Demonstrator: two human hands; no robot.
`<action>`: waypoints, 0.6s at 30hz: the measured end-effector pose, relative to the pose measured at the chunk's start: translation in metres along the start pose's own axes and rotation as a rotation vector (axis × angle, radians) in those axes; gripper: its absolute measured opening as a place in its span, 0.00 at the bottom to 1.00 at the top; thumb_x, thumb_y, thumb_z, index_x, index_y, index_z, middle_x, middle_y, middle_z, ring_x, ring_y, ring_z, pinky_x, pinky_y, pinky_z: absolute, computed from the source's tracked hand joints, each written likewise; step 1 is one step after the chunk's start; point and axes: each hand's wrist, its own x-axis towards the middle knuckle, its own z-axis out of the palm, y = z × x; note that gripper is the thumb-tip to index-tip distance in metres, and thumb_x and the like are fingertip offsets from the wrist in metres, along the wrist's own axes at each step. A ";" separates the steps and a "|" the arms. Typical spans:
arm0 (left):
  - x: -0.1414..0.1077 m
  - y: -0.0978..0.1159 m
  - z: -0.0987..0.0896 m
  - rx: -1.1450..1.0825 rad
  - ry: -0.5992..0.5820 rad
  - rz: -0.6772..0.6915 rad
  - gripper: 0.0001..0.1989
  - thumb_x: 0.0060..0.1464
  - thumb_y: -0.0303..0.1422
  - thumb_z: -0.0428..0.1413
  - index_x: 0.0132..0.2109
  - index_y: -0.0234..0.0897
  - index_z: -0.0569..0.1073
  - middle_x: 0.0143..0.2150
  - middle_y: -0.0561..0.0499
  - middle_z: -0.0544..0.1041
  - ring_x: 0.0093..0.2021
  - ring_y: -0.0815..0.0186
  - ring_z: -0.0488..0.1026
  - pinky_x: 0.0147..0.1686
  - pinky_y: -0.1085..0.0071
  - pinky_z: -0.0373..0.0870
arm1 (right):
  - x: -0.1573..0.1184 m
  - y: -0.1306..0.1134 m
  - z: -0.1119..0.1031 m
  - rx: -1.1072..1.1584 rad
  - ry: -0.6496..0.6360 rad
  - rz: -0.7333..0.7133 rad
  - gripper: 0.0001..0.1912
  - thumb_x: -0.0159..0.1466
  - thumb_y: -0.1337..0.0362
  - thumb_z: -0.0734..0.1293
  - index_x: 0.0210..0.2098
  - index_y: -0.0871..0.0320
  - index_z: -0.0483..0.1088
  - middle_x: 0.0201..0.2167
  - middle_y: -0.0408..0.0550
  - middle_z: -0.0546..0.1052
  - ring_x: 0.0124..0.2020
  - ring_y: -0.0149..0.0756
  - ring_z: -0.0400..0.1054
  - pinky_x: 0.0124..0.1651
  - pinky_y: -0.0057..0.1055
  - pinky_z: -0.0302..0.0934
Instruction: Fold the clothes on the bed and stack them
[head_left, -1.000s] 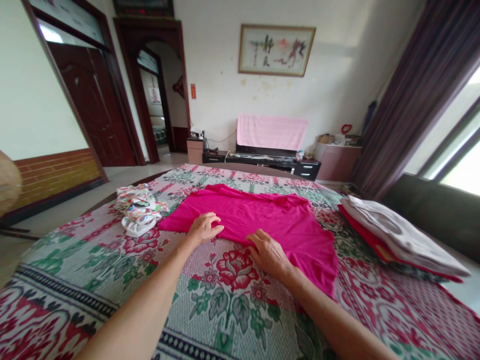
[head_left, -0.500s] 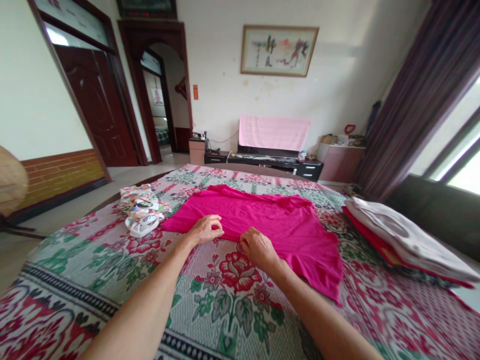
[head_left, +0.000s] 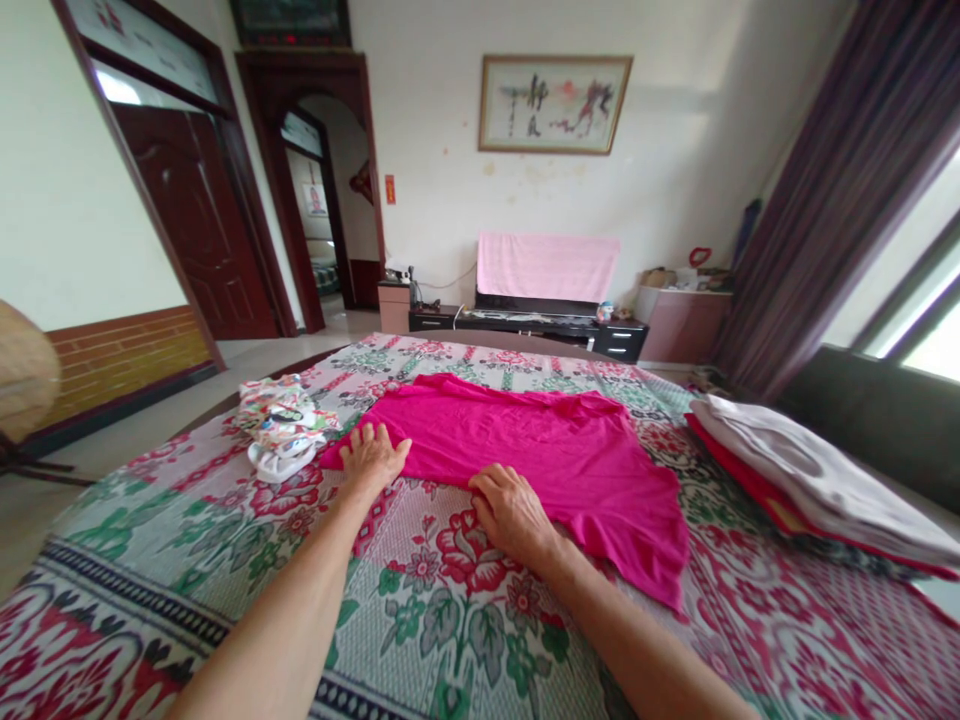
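A bright pink garment (head_left: 540,440), perhaps a shirt, lies spread and lightly wrinkled across the table. My left hand (head_left: 369,458) rests flat on its left end, fingers spread and thumb out to the side. At the middle of the garment's near edge, my right hand (head_left: 517,510) lies with its fingers on the fabric and the thumb apart from them. The garment's lower right part hangs toward me in a pointed flap. Just left of my left hand sits a crumpled white cloth with a colourful print (head_left: 281,425).
A floral tablecloth (head_left: 450,630) covers the round table. On the right is a stack of folded clothes (head_left: 810,480), a pale one on top of red. Beyond the table stand a low black cabinet (head_left: 510,322) and a pink cloth (head_left: 547,265) draped over something.
My left hand has moved left along the garment's near edge and gone from curled fingers to a flat, spread palm. The fingers of my right hand have loosened and straightened somewhat.
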 end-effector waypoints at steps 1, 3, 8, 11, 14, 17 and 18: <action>-0.001 -0.002 -0.001 0.002 -0.018 -0.033 0.37 0.58 0.51 0.40 0.64 0.27 0.60 0.67 0.34 0.56 0.66 0.43 0.50 0.59 0.44 0.53 | 0.000 0.000 0.001 0.015 0.004 -0.013 0.09 0.65 0.66 0.61 0.44 0.56 0.70 0.42 0.48 0.71 0.44 0.35 0.63 0.48 0.29 0.55; -0.001 -0.007 -0.001 -0.006 -0.036 -0.052 0.39 0.57 0.53 0.39 0.64 0.26 0.60 0.68 0.33 0.54 0.67 0.42 0.50 0.60 0.45 0.52 | -0.001 0.002 0.003 0.039 0.015 -0.019 0.09 0.65 0.67 0.60 0.41 0.56 0.71 0.40 0.48 0.72 0.43 0.35 0.63 0.48 0.29 0.55; 0.003 -0.018 0.001 -0.017 -0.051 -0.022 0.41 0.55 0.56 0.39 0.64 0.30 0.61 0.69 0.33 0.53 0.67 0.41 0.48 0.59 0.43 0.51 | -0.001 0.005 0.008 0.076 0.041 -0.050 0.09 0.65 0.69 0.60 0.37 0.57 0.72 0.38 0.48 0.72 0.41 0.34 0.63 0.46 0.29 0.56; 0.005 -0.025 0.000 0.003 -0.067 -0.020 0.43 0.54 0.57 0.39 0.65 0.30 0.60 0.69 0.34 0.52 0.67 0.42 0.48 0.59 0.44 0.49 | -0.001 0.005 0.009 0.089 0.032 -0.093 0.10 0.64 0.71 0.59 0.36 0.58 0.72 0.36 0.48 0.73 0.40 0.33 0.63 0.46 0.28 0.55; 0.004 -0.030 0.000 0.031 -0.065 -0.039 0.44 0.53 0.58 0.38 0.65 0.28 0.59 0.69 0.35 0.52 0.67 0.42 0.48 0.60 0.46 0.49 | -0.001 0.004 0.007 0.077 0.031 -0.087 0.09 0.64 0.72 0.59 0.35 0.58 0.72 0.35 0.47 0.72 0.39 0.33 0.63 0.44 0.28 0.55; 0.002 -0.031 0.001 0.050 -0.025 -0.040 0.44 0.54 0.57 0.37 0.65 0.26 0.59 0.68 0.33 0.54 0.66 0.42 0.50 0.60 0.47 0.50 | -0.001 0.003 0.007 0.057 0.032 -0.071 0.09 0.63 0.72 0.60 0.33 0.58 0.71 0.34 0.47 0.72 0.38 0.33 0.63 0.42 0.28 0.55; 0.002 -0.031 0.001 0.057 -0.005 -0.037 0.44 0.54 0.57 0.37 0.65 0.25 0.59 0.68 0.32 0.54 0.66 0.42 0.50 0.59 0.47 0.51 | -0.001 0.003 0.007 0.054 0.035 -0.072 0.08 0.63 0.72 0.60 0.33 0.58 0.71 0.34 0.47 0.72 0.38 0.33 0.63 0.42 0.27 0.55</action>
